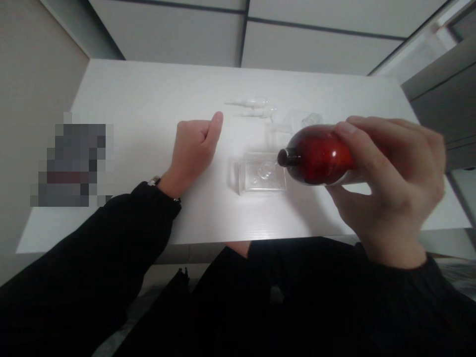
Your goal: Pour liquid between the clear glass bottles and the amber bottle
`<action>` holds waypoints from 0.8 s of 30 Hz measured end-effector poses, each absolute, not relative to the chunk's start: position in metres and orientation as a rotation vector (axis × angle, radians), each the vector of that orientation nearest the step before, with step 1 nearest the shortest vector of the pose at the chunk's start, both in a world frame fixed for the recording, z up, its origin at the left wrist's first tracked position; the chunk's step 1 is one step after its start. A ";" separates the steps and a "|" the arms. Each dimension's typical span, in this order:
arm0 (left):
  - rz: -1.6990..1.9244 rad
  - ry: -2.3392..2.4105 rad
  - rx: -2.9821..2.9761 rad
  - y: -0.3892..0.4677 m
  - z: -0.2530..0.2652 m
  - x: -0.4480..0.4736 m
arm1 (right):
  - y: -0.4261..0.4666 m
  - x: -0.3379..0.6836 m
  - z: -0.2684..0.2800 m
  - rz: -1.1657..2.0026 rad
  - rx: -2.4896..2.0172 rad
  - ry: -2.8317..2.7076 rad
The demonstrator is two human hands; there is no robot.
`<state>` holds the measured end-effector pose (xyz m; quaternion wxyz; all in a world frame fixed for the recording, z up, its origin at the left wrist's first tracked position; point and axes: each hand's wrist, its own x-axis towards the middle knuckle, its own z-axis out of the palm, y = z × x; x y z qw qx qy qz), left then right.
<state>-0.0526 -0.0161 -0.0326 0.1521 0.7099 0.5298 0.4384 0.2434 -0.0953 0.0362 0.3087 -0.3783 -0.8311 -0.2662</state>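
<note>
My right hand (394,178) is wrapped round a reddish-brown bottle (316,156), tilted on its side with its uncapped neck pointing left. A thin stream of clear liquid appears to run from the mouth into a clear rectangular container (262,184) just below, and rings show on the surface inside. To the left of the container, my left hand (193,148) is curled into a fist above the table, back of the hand up, thumb pointing away from me. Whatever the curled fingers hold, if anything, is hidden.
Two clear pointed plastic droppers (251,102) lie behind the container on the white table (141,94). A clear lid-like piece with a round part (311,119) sits partly behind the bottle. A blurred-out dark object (70,163) is at the table's left edge.
</note>
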 end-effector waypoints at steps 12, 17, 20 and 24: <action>1.241 1.505 2.034 -0.016 -0.034 -0.054 | -0.096 0.241 0.035 -0.702 -1.026 -2.156; 1.253 1.509 2.033 -0.017 -0.033 -0.053 | -0.096 0.242 0.035 -0.691 -1.025 -2.168; 1.255 1.514 2.035 -0.017 -0.032 -0.053 | -0.096 0.240 0.034 -0.710 -1.019 -2.150; 1.232 1.541 2.043 -0.018 -0.031 -0.052 | -0.096 0.239 0.034 -0.723 -1.004 -2.132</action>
